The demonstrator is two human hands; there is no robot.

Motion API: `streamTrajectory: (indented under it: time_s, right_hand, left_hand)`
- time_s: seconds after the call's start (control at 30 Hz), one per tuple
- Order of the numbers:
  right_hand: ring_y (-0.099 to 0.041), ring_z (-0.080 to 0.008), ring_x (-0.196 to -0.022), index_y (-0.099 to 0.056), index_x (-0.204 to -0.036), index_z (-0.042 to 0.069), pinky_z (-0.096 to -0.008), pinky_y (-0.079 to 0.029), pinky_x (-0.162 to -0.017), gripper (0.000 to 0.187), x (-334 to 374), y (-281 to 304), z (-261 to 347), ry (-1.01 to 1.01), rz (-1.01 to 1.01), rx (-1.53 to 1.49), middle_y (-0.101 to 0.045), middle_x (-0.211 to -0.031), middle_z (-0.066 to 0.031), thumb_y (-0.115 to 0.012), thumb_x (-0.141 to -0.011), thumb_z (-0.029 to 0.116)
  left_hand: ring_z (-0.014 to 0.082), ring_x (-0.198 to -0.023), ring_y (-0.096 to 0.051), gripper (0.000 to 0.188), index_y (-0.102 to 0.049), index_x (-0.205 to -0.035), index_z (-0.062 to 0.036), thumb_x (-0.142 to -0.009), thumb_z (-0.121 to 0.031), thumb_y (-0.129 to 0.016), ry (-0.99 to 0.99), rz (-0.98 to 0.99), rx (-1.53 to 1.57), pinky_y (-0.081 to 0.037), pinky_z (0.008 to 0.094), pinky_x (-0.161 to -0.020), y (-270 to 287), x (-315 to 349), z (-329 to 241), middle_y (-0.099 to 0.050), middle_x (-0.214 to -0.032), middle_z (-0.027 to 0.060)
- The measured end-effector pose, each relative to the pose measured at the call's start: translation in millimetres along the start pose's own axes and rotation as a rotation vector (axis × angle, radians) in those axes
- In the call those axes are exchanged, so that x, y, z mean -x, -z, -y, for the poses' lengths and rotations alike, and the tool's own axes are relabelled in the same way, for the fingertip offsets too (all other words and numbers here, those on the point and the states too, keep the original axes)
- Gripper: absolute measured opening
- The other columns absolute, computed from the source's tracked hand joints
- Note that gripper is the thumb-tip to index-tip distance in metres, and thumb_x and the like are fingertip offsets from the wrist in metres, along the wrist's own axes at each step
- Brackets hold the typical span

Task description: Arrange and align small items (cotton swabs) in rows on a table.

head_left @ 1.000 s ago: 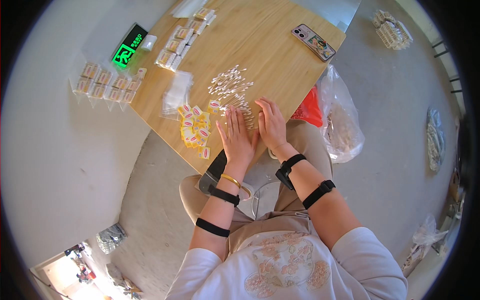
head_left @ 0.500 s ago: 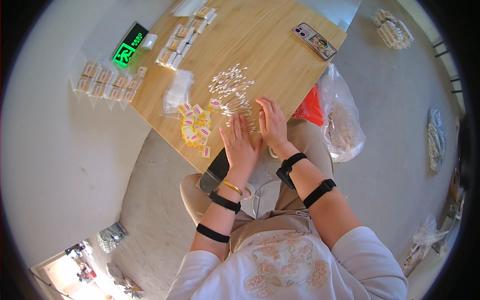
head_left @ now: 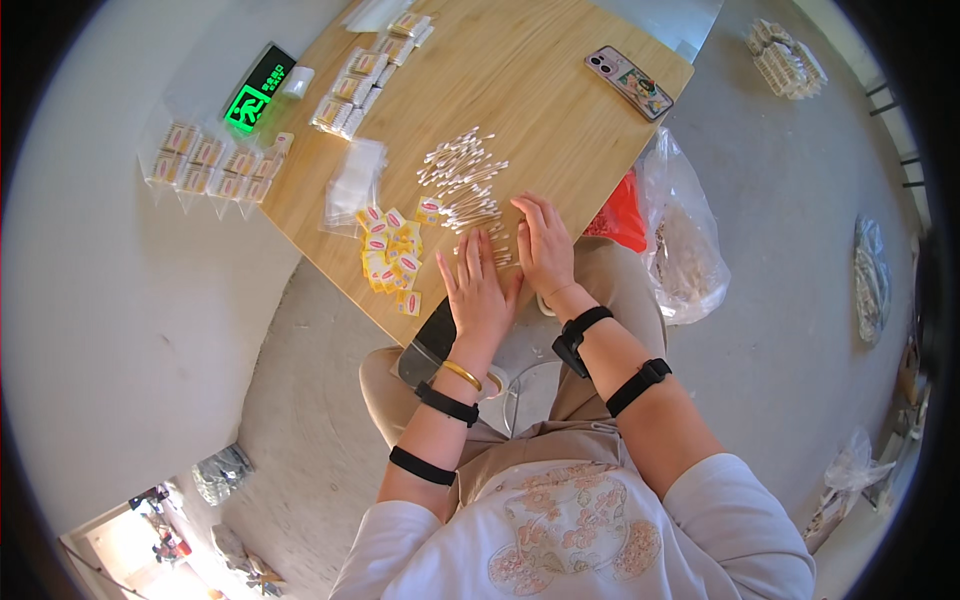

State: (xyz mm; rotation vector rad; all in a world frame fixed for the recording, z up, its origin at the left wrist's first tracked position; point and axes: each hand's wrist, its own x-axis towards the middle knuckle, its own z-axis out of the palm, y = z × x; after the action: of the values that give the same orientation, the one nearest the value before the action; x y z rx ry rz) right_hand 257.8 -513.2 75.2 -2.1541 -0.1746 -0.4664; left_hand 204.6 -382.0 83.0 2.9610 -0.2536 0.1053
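Observation:
Loose cotton swabs (head_left: 462, 180) with white tips lie in a spread heap on the wooden table (head_left: 540, 90). At the near end of the heap, my left hand (head_left: 482, 290) rests with fingers stretched out over some swabs by the table's edge. My right hand (head_left: 545, 243) lies just right of the swabs, fingers extended and slightly bent, with nothing seen in it. A pile of small yellow and white printed cards (head_left: 390, 255) sits left of my left hand. Behind the cards are flat clear plastic bags (head_left: 355, 185).
Filled swab packs (head_left: 352, 90) are stacked at the table's far left, and more packs (head_left: 215, 165) hang beside the green exit sign (head_left: 258, 95). A phone (head_left: 630, 82) lies at the far right. A red bag (head_left: 620, 212) and a clear plastic bag (head_left: 690, 240) stand beside the table.
My left hand has shifted very slightly left. My right hand and the swabs look almost unchanged.

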Motion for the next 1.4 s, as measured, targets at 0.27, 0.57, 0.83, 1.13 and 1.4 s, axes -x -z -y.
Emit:
streamTrajectory:
  time_s: [0.27,0.57,0.83,1.13,1.4]
  right_hand:
    - [-0.055,-0.0373,-0.118,-0.056,-0.123,0.004,-0.0433,-0.046,-0.099,0.031,-0.1,0.4,1.2,-0.002,0.005,-0.003,-0.058,-0.126,-0.017,-0.05,-0.092,0.006]
    - [-0.055,-0.0375,-0.118,-0.056,-0.123,0.004,-0.0433,-0.046,-0.099,0.031,-0.1,0.3,1.6,-0.008,0.02,0.019,-0.058,-0.126,-0.0171,-0.051,-0.092,0.005]
    - [-0.056,-0.0364,-0.116,-0.057,-0.122,0.005,-0.0426,-0.047,-0.097,0.031,-0.9,0.1,2.5,-0.01,0.007,0.022,-0.059,-0.124,-0.0162,-0.053,-0.091,0.005]
    - [-0.056,-0.0362,-0.116,-0.057,-0.121,0.005,-0.0423,-0.047,-0.098,0.03,-0.2,-0.9,1.6,-0.008,-0.004,0.022,-0.058,-0.124,-0.0157,-0.053,-0.091,0.006]
    - [-0.055,-0.0367,-0.117,-0.057,-0.121,0.004,-0.043,-0.046,-0.099,0.03,-0.6,0.2,2.9,-0.009,0.011,0.03,-0.058,-0.125,-0.0161,-0.052,-0.092,0.006]
  left_hand:
    - [0.0293,-0.153,-0.015,0.081,-0.027,-0.154,0.0015,-0.097,-0.051,-0.049,-0.084,-0.039,-0.098,-0.003,0.0574,-0.122,-2.0,-25.9,16.6,-0.021,-0.164,0.0158]
    - [0.0294,-0.152,-0.018,0.079,-0.027,-0.154,0.0021,-0.097,-0.049,-0.049,-0.081,0.024,-0.039,-0.003,0.0585,-0.121,1.7,-17.2,11.9,-0.024,-0.162,0.0175]
    - [0.0308,-0.151,-0.022,0.074,-0.03,-0.152,0.0035,-0.098,-0.045,-0.048,-0.019,0.074,0.037,-0.004,0.0576,-0.122,6.5,-8.2,2.2,-0.026,-0.161,0.0187]
    - [0.0312,-0.151,-0.022,0.076,-0.028,-0.152,0.0035,-0.096,-0.042,-0.051,-0.039,0.055,-0.05,-0.005,0.0594,-0.121,6.4,-9.4,1.1,-0.027,-0.16,0.0198]
    - [0.0321,-0.152,-0.02,0.076,-0.03,-0.152,0.0044,-0.095,-0.041,-0.052,-0.036,0.039,0.008,-0.004,0.0587,-0.121,1.8,-7.4,3.9,-0.026,-0.161,0.0205]
